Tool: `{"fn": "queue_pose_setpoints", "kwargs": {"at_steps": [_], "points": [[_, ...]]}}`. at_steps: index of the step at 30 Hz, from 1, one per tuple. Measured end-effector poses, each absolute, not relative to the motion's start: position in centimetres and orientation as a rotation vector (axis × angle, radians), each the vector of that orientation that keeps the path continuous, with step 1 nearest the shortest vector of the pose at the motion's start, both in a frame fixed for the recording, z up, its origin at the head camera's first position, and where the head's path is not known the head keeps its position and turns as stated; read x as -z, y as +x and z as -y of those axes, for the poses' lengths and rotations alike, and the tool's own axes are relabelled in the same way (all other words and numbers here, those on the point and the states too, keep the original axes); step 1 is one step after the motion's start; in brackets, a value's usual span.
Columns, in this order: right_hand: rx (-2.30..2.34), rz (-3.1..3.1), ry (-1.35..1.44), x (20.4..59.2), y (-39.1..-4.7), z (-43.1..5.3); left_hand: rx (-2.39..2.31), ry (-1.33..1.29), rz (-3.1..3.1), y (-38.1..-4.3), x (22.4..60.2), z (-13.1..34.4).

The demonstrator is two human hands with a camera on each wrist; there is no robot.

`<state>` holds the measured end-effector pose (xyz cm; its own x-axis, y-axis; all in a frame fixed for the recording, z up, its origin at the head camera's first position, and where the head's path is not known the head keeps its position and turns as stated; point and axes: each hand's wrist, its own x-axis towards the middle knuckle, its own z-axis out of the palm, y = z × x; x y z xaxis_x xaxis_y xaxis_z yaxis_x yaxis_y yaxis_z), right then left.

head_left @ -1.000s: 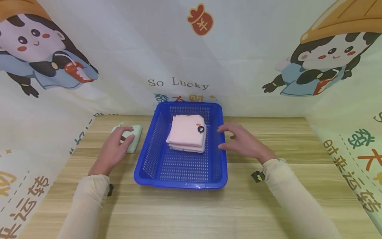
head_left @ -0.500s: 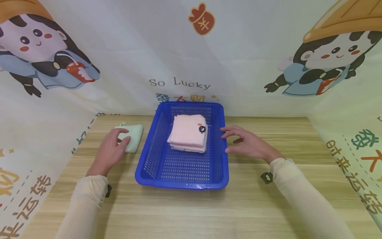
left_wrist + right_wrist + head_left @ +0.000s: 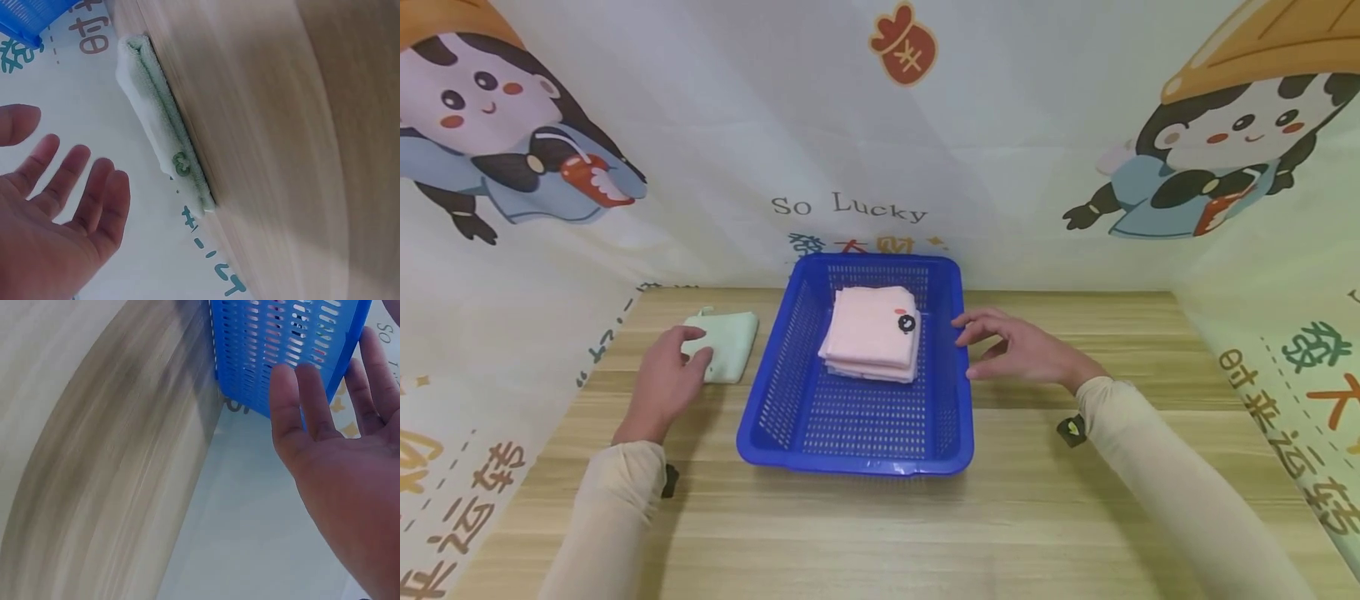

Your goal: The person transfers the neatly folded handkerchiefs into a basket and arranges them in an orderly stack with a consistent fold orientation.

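A folded pale green towel (image 3: 730,346) lies on the table left of the blue plastic basket (image 3: 857,462). My left hand (image 3: 662,379) hovers beside and partly over the towel's left side, fingers loosely bent around nothing. In the left wrist view, a gap separates this hand (image 3: 69,212) from the towel (image 3: 159,125). Inside the basket sits a stack of folded pink towels (image 3: 868,327), the top one with a black round mark. My right hand (image 3: 1026,354) is at the basket's right rim, its fingers relaxed; whether the fingertips touch the rim is unclear.
The basket stands on a wood-grain table (image 3: 880,533) near the back wall. Printed white cloth (image 3: 1015,167) covers the back and both sides, with cartoon figures and lettering.
My left hand has drawn back to the left, uncovering more of the green towel. The right hand has shifted slightly right along the basket's rim. The basket and pink towels have stayed put.
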<state>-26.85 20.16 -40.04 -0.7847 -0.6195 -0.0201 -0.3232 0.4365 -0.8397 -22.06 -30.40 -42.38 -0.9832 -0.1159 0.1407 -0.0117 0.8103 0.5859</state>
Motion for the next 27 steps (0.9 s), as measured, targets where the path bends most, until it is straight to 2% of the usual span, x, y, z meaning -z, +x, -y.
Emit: {"fn": "queue_pose_setpoints", "kwargs": {"at_steps": [21, 27], "points": [[1.213, -2.34, -0.788, 39.1, -27.5, -20.2, 0.865, 0.596, 2.825, -23.0, 43.1, 32.4], [1.204, -2.325, -0.791, 39.1, -27.6, -20.2, 0.908, 0.657, 2.858, -23.2, 43.7, 33.4]]}}
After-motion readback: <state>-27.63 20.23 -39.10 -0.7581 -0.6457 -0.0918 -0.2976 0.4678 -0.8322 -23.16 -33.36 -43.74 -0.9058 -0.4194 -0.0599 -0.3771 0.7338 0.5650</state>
